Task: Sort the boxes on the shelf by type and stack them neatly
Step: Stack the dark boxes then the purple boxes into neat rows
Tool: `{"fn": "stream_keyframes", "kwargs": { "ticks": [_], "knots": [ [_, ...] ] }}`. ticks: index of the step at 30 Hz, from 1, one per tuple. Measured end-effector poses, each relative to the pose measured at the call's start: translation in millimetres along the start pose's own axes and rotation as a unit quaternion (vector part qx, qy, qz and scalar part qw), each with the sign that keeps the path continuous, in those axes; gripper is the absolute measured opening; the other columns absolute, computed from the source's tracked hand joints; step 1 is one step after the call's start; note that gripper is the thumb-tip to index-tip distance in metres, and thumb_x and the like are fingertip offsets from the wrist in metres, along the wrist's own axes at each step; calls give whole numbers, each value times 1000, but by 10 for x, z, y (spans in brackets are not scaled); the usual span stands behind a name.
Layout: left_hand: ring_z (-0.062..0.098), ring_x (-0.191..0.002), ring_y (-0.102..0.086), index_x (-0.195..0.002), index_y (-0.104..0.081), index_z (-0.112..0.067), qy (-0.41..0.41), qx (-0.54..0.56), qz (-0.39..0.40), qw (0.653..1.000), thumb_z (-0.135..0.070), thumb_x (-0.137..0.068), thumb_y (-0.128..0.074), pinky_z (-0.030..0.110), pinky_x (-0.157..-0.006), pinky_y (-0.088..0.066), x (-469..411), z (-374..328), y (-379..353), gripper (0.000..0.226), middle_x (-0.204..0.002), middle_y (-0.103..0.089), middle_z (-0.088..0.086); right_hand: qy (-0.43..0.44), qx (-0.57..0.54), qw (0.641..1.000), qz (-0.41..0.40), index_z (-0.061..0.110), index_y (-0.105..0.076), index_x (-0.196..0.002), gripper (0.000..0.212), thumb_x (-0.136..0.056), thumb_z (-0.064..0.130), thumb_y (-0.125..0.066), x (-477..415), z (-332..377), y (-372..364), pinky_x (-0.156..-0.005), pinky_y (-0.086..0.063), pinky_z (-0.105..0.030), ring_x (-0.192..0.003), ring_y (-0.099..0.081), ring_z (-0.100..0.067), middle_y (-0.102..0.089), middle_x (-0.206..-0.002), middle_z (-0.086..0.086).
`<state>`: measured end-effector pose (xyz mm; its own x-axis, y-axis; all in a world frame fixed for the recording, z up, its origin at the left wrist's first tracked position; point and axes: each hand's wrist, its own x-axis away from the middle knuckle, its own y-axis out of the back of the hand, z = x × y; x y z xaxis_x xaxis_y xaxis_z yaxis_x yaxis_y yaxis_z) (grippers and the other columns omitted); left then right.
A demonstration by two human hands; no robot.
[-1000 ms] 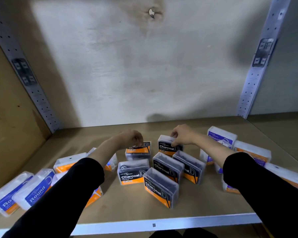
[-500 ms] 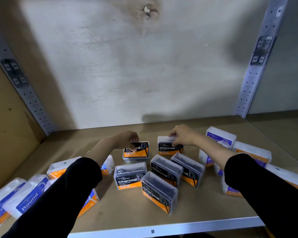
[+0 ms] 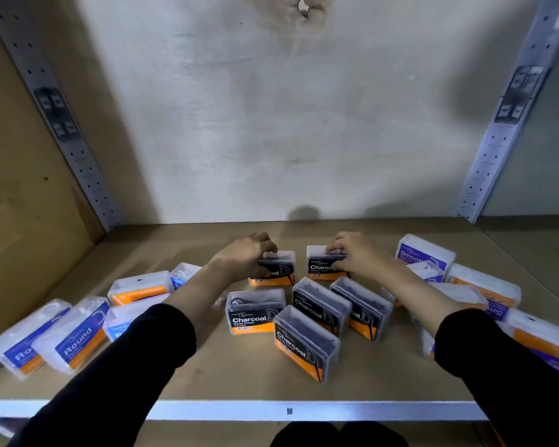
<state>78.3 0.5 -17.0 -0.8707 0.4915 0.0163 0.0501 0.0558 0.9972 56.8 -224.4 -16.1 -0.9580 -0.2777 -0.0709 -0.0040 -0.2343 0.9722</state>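
Several black-and-orange Charcoal boxes stand in the middle of the shelf [image 3: 207, 375]. My left hand [image 3: 244, 254] grips the back-left Charcoal box [image 3: 276, 272], which stands upright. My right hand [image 3: 355, 253] holds the top of the back-right Charcoal box [image 3: 320, 267]. In front of them stand four more Charcoal boxes, among them one facing me [image 3: 255, 312] and one nearest the front edge [image 3: 305, 343]. Blue-and-orange Round boxes [image 3: 75, 333] lie at the left. Purple Smooth boxes [image 3: 425, 253] lie at the right.
The grey back wall [image 3: 271, 124] closes the shelf behind the boxes. Perforated metal uprights stand at the back left [image 3: 62, 124] and back right [image 3: 504, 130]. A metal lip [image 3: 288, 411] runs along the shelf's front edge. A side panel [image 3: 20, 188] closes the left.
The back-left Charcoal box lay tilted under my left hand; it now stands upright, slightly further back. My right hand has stayed on the back-right box. The camera has moved closer.
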Motion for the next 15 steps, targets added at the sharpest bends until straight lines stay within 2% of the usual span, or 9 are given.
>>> {"fn": "stream_keyframes", "kwargs": {
  "ticks": [5, 10, 15],
  "knots": [
    [28, -118, -51, -131, -52, -11, 19, -1, -15, 1000, -14, -86, -58, 34, -95, -40, 58, -33, -32, 46, -129, -51, 11, -23, -40, 998, -47, 12, -60, -123, 39, -84, 7, -61, 21, -6, -117, -88, -39, -26, -114, -52, -23, -57, -125, -6],
    [29, -116, -52, -129, -55, -15, 44, -12, -40, 998, -13, -86, -57, 35, -90, -40, 86, -67, -74, 43, -123, -55, 12, -15, -25, 998, -61, 7, -61, -122, 39, -84, 1, -59, 6, 13, -129, -92, -39, -29, -115, -52, -25, -58, -125, -8],
    [33, -114, -54, -129, -56, -15, 66, -4, -49, 997, -13, -85, -59, 36, -88, -44, 68, -91, -81, 44, -121, -57, 12, -27, -31, 998, -38, 6, -62, -119, 37, -83, 1, -63, -55, -21, -131, -92, -42, -32, -114, -54, -26, -60, -123, -9]
  ]
}}
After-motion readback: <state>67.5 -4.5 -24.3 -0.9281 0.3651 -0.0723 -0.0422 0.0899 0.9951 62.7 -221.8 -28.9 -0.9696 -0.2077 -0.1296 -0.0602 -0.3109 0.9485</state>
